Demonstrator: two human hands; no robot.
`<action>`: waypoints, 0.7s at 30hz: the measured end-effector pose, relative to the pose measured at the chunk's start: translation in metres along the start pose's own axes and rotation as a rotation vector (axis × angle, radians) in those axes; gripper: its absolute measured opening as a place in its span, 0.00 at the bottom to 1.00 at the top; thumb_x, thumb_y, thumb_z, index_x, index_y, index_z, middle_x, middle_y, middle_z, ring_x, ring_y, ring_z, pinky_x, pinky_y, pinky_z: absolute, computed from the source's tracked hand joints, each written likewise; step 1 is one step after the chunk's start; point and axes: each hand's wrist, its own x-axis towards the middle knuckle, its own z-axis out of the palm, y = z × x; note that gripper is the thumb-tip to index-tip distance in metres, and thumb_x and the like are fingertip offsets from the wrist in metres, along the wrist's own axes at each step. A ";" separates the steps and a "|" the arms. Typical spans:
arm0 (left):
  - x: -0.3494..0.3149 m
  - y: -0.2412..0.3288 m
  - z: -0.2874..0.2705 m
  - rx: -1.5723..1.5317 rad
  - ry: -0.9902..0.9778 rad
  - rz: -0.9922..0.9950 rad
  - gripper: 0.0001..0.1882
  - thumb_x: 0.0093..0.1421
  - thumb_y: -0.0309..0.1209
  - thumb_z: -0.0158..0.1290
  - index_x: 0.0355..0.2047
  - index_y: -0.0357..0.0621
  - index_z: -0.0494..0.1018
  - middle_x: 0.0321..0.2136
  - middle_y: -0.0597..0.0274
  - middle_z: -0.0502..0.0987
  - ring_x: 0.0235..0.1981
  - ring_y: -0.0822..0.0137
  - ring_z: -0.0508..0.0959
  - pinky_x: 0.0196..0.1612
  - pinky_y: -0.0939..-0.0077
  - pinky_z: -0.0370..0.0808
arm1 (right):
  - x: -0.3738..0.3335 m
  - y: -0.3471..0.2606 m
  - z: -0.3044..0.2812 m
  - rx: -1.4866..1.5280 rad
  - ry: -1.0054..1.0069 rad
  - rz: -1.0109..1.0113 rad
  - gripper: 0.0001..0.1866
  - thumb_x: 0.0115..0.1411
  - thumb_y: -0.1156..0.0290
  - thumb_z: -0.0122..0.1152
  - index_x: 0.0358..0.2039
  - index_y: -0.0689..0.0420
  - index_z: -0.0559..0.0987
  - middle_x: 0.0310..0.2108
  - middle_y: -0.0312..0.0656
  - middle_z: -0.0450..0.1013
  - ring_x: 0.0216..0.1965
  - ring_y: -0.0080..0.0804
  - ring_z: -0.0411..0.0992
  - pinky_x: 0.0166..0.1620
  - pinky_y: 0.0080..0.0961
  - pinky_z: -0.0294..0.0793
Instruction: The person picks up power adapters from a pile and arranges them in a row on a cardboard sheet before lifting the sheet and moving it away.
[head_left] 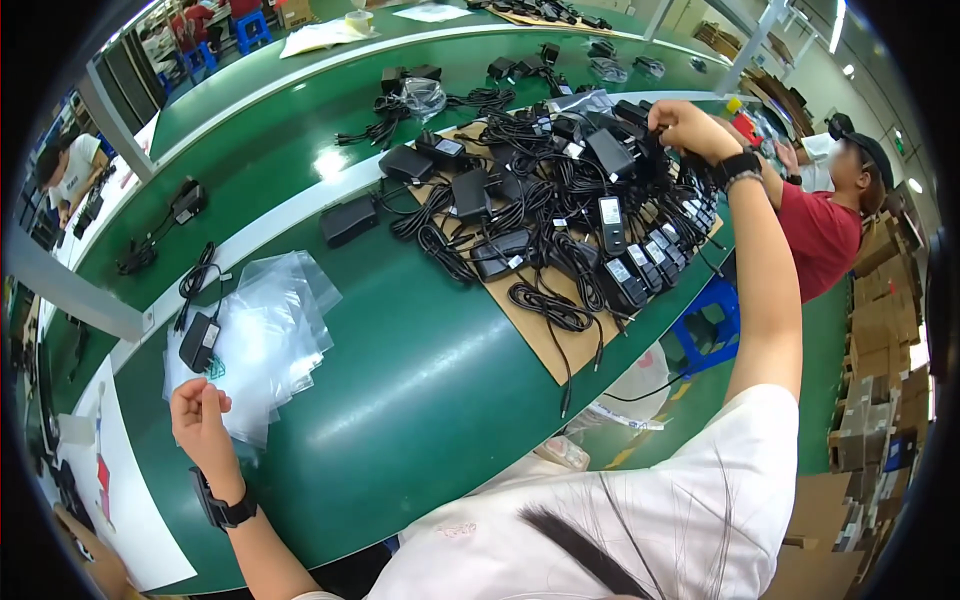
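My left hand (205, 425), fingers curled closed, is at the near edge of a stack of clear plastic bags (270, 320). Whether a bag edge is pinched in it I cannot make out. On the stack lies a black power adapter (200, 343), its cord looped beyond it. My right hand (692, 132) reaches to the far right side of a heap of black power adapters (472, 195) with bundled cords. Its fingers are closed on a dark adapter cord, partly hidden by the hand. The heap lies on a brown cardboard sheet (545, 345).
The green table (400, 400) has a pale raised strip (270, 225) behind. Beyond it are more adapters (415, 95) and one at left (188, 203). A person in a red shirt (825, 235) is at right, near a blue stool (712, 325). Cardboard boxes (875, 350) line the right.
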 end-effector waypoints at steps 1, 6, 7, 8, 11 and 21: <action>0.001 -0.002 0.000 -0.008 0.002 0.002 0.04 0.58 0.24 0.48 0.33 0.38 0.68 0.22 0.66 0.71 0.21 0.77 0.70 0.26 0.86 0.69 | -0.008 0.005 0.004 0.034 -0.039 0.002 0.08 0.43 0.82 0.52 0.26 0.58 0.71 0.21 0.30 0.68 0.20 0.17 0.64 0.21 0.15 0.64; 0.005 -0.002 0.001 0.015 -0.017 -0.009 0.04 0.58 0.24 0.49 0.34 0.38 0.68 0.22 0.66 0.71 0.21 0.77 0.71 0.27 0.86 0.69 | -0.035 -0.004 0.008 -0.307 -0.195 0.103 0.09 0.44 0.75 0.60 0.30 0.60 0.76 0.25 0.34 0.72 0.28 0.20 0.69 0.33 0.19 0.69; 0.005 -0.001 0.001 0.028 -0.003 -0.005 0.04 0.58 0.24 0.49 0.34 0.38 0.68 0.22 0.66 0.71 0.22 0.77 0.71 0.27 0.86 0.70 | -0.036 -0.010 0.008 -0.309 -0.182 0.038 0.11 0.46 0.74 0.60 0.32 0.60 0.76 0.26 0.34 0.73 0.29 0.20 0.69 0.34 0.19 0.70; 0.005 0.000 0.002 0.030 -0.007 -0.006 0.04 0.58 0.24 0.49 0.34 0.38 0.68 0.22 0.66 0.71 0.22 0.77 0.71 0.27 0.86 0.70 | -0.036 -0.013 0.007 -0.199 -0.170 0.074 0.13 0.50 0.73 0.59 0.38 0.60 0.75 0.29 0.35 0.74 0.31 0.20 0.70 0.37 0.18 0.70; 0.002 0.004 0.002 0.014 0.008 -0.011 0.04 0.58 0.23 0.48 0.34 0.36 0.68 0.23 0.64 0.71 0.22 0.76 0.70 0.28 0.84 0.70 | -0.037 -0.031 0.003 -0.109 0.019 -0.141 0.14 0.53 0.73 0.57 0.40 0.62 0.73 0.31 0.37 0.74 0.33 0.20 0.71 0.40 0.17 0.70; -0.002 0.074 -0.020 0.053 -0.046 0.247 0.15 0.58 0.25 0.46 0.45 0.34 0.64 0.30 0.58 0.71 0.33 0.69 0.71 0.37 0.77 0.68 | -0.024 -0.061 0.023 -0.070 -0.011 -0.241 0.15 0.56 0.72 0.55 0.44 0.63 0.72 0.33 0.38 0.74 0.33 0.19 0.71 0.41 0.17 0.70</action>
